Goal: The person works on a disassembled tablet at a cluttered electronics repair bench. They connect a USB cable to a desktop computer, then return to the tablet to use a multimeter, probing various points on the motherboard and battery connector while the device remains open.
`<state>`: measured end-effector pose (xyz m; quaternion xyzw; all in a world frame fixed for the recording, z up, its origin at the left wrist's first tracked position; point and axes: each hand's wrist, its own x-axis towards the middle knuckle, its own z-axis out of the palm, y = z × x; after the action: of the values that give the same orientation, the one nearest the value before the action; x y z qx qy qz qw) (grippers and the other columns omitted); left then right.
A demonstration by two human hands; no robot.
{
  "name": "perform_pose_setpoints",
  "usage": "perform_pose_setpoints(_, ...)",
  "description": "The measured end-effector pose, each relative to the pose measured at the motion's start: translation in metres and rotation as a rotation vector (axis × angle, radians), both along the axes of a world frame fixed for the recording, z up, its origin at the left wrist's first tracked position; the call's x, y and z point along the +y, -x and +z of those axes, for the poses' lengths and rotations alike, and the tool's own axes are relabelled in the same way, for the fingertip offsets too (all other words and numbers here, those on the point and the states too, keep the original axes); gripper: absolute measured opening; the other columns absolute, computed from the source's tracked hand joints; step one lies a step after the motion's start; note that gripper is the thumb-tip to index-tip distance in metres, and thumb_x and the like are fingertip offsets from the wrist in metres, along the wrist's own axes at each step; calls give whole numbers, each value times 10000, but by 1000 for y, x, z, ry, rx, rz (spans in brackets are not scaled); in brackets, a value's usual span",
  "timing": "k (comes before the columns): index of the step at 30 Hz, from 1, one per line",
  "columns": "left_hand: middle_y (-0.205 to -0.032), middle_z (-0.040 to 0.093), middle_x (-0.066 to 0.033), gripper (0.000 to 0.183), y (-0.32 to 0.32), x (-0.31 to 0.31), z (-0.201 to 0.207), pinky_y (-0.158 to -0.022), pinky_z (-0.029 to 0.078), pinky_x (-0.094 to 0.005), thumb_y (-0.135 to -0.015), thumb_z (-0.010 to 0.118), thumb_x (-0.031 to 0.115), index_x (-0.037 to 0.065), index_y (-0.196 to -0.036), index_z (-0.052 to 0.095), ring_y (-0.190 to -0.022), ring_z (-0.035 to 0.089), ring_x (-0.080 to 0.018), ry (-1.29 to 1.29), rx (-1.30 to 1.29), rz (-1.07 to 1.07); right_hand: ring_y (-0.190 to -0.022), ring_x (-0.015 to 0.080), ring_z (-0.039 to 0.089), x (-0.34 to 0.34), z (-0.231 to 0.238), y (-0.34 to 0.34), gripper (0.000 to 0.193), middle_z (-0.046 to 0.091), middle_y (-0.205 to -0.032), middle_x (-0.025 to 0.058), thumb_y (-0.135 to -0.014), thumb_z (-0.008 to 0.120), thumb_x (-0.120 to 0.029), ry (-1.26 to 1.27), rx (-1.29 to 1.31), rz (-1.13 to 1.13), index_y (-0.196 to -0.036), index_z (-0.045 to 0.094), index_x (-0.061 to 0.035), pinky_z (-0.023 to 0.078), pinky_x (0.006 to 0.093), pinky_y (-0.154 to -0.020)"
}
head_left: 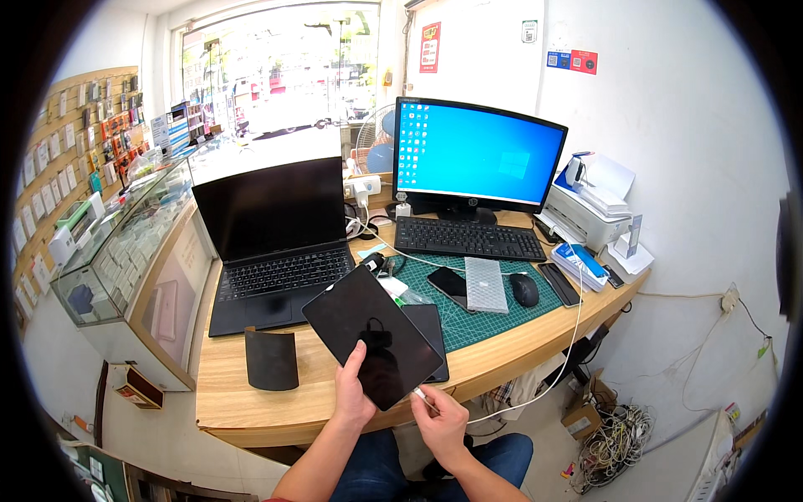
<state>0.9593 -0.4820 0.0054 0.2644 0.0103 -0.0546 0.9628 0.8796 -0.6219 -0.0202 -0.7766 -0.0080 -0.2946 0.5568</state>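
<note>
Left hand (355, 397) grips the tablet (372, 326) by its lower left edge, thumb on the dark screen, tilted over the front of the wooden surface (230, 385). One-hand hold, so a slip could mean a drop. Right hand (441, 422), apart from the left, pinches a white plug (419, 391) at the tablet's lower right corner; can't tell if it's seated. Crooked push could strain the port. White cable (548, 385) droops past the surface edge near a knee (506, 458); a snag could yank the plug. Dark slab (432, 322) sits right behind the tablet, scratch risk if they knock. Farther back, phone (447, 283) and bubble sleeve (487, 286) look out of harm's way
</note>
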Motion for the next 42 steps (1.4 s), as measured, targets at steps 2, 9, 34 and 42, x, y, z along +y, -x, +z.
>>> perform_pose_setpoints(2, -1141, 705, -90, 322, 0, 0, -1, -885, 600, -400, -1027, 642, 260, 53, -1273, 615, -1008, 711, -233, 2, -9, -3, -670, 107, 687, 0, -1, 1, 194, 733, -811, 97, -906, 781, -94, -4, 11, 1, -1053, 730, 23, 530, 259, -598)
perform_pose_setpoints(9, -1140, 705, -96, 325, -3, 5, -10, -878, 602, -398, -1027, 644, 284, 54, -1256, 618, -1010, 711, -235, 23, 15, -38, -710, 85, 666, -3, 3, 4, 215, 736, -860, 81, -944, 751, -126, -39, 34, 50, -1093, 732, 27, 524, 256, -625)
perform_pose_setpoints(34, -1144, 695, -70, 312, -2, 5, -9, -915, 569, -388, -1037, 640, 289, 70, -1256, 609, -1038, 686, -217, -4, 4, -43, -638, 56, 618, -11, -1, 1, 247, 685, -786, 16, -996, 708, -137, -512, 303, 285, -1171, 701, 38, 474, 212, -568)
perform_pose_setpoints(42, -1223, 670, -80, 352, -4, 7, -13, -961, 552, -398, -1040, 633, 283, 66, -1313, 576, -1113, 665, -224, -16, -10, -64, -665, 66, 646, -13, -4, -2, 261, 714, -820, 23, -981, 739, -171, -475, 298, 300, -1151, 723, 26, 523, 221, -606)
